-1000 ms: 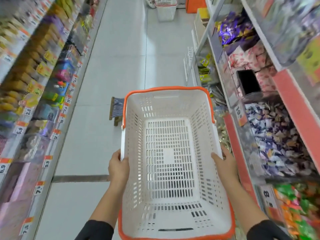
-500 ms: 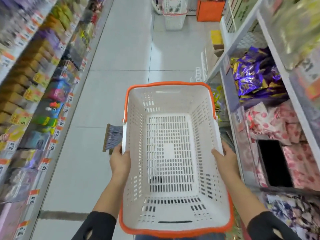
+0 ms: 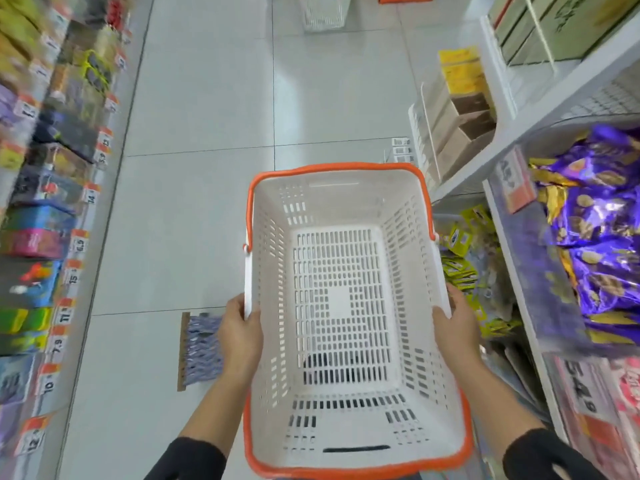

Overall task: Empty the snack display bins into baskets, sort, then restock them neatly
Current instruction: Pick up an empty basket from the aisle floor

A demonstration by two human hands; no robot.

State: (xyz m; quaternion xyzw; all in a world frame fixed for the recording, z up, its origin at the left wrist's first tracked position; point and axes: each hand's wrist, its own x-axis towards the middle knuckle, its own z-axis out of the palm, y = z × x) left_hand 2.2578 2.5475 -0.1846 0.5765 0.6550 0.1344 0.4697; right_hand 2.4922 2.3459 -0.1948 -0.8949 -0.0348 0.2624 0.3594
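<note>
black sleeves at the bottom edge, and both hands are on the basket [image 3: 346, 306], same hold as a second ago. the left hand [image 3: 240, 336] grips the left rim, thumb hooked over the white edge and fingers down the outside wall. the right hand [image 3: 457, 327] grips the right rim the same way, thumb inside, fingers wrapped outside. the white basket with its orange rim sits level between them at the centre of the view, nothing in it, floor showing through the slots.

what's changed: the view has swung along the aisle. just left of the left hand, the small woven stool [image 3: 199, 349] on the tile floor [image 3: 194, 220] now sits beside the wrist, where a second ago it was up past the basket's far left corner. on the right, the pink and white packets [image 3: 623, 386] have slid down to the lower right corner, and the bin of purple and gold packets [image 3: 595, 230] now fills the right side, level with the basket. the mixed candy bin from a second ago is gone from view. yellow-green packets [image 3: 460, 268] lie on the low shelf just beside the right rim.

further on, brown boxes [image 3: 464, 126] on a white rack, blurred shelves with price tags [image 3: 74, 242] down the left, and a second white basket [image 3: 323, 13] on the floor at the far end.
</note>
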